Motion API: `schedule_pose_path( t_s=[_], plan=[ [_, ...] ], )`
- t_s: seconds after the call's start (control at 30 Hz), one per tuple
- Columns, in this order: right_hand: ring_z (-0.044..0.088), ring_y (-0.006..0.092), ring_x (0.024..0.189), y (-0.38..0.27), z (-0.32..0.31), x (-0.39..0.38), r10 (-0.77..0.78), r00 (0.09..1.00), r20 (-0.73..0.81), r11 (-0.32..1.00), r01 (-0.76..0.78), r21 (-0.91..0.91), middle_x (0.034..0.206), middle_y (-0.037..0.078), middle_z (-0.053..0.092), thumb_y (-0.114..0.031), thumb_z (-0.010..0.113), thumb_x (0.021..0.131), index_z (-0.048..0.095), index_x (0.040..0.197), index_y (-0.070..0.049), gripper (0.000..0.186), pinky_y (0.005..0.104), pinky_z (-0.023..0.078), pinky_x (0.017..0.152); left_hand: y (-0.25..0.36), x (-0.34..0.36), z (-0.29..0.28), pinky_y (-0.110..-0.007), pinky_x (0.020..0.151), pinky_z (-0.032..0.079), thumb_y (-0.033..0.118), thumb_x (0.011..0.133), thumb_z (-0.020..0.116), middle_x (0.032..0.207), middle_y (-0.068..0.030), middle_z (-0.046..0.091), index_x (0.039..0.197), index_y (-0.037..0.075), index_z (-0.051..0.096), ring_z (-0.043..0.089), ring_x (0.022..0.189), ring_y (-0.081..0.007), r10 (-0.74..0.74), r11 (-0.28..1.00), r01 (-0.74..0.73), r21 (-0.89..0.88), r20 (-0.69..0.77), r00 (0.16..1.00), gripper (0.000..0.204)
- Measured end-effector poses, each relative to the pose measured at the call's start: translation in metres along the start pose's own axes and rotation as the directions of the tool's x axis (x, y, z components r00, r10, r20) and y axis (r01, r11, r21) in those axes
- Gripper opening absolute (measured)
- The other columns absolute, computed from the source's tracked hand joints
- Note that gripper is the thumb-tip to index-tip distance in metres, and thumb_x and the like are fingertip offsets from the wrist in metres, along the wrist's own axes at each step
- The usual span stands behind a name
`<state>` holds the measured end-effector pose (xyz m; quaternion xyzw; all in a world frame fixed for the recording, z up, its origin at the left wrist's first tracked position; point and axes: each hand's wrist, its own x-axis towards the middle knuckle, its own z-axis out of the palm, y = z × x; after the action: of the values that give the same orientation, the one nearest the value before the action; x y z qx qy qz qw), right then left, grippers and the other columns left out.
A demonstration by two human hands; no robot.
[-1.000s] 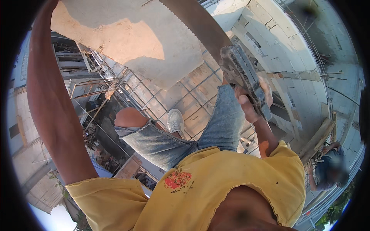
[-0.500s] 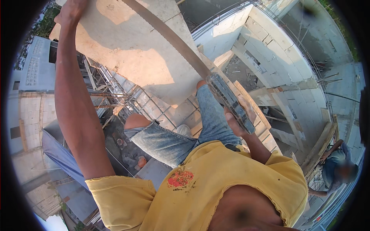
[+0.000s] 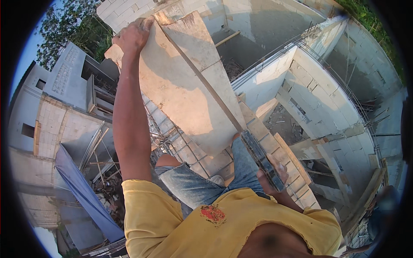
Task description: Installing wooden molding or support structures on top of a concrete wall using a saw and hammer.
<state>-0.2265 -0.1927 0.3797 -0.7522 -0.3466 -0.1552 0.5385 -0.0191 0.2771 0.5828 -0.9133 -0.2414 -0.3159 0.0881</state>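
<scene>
My left hand [image 3: 134, 36] is at the far left edge of a pale plywood board [image 3: 189, 103], fingers bent over it and gripping. My right hand [image 3: 274, 175] is closed round the dark, worn handle of a handsaw [image 3: 260, 158]. The long blade runs from the board's near right side up to its far end, seen almost edge-on. Whether its teeth sit in a cut, I cannot tell. The near corner of the board lies close to my knees, above a grid of steel bars [image 3: 195, 160].
Wooden planks [image 3: 292, 157] lie to the right, next to light block walls [image 3: 322, 81] with rebar along their tops. A blue tarp [image 3: 86, 189] hangs at the left, near poles and rubble. Another person [image 3: 387, 210] is partly visible at the right rim.
The saw blade has turned from showing its broad side to nearly edge-on, lying along the board. My view has shifted, so the board and both hands appear lower and further right.
</scene>
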Motion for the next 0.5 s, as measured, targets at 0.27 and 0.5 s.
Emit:
schedule_pose_path(
  t_s=[0.27,0.5],
  plan=[
    [0.068,0.0166,0.071,0.010,0.008,0.002,-0.027,0.998,-0.057,0.996,0.032,0.084,0.100,0.016,0.067,-0.005,0.068,0.078,0.053,0.123,0.007,0.048,0.0249,0.052,0.065,0.000,0.005,0.008,-0.054,0.092,0.029,0.069,0.087,0.043,0.105,-0.0103,0.069,0.114,0.027,0.068,0.061,0.104,-0.0302,-0.014,0.999,0.018,0.035,-0.127,0.992,0.056],
    [0.065,0.0151,0.074,0.007,0.059,0.117,0.030,0.998,-0.050,0.958,-0.014,0.287,0.099,0.014,0.067,0.003,0.064,0.077,0.050,0.128,0.007,0.052,0.0250,0.051,0.068,0.010,0.014,0.012,-0.054,0.093,0.030,0.075,0.084,0.036,0.107,-0.0114,0.069,0.118,0.027,0.066,0.059,0.111,-0.0304,0.023,1.000,-0.022,0.008,-0.057,0.998,0.065]
  ],
)
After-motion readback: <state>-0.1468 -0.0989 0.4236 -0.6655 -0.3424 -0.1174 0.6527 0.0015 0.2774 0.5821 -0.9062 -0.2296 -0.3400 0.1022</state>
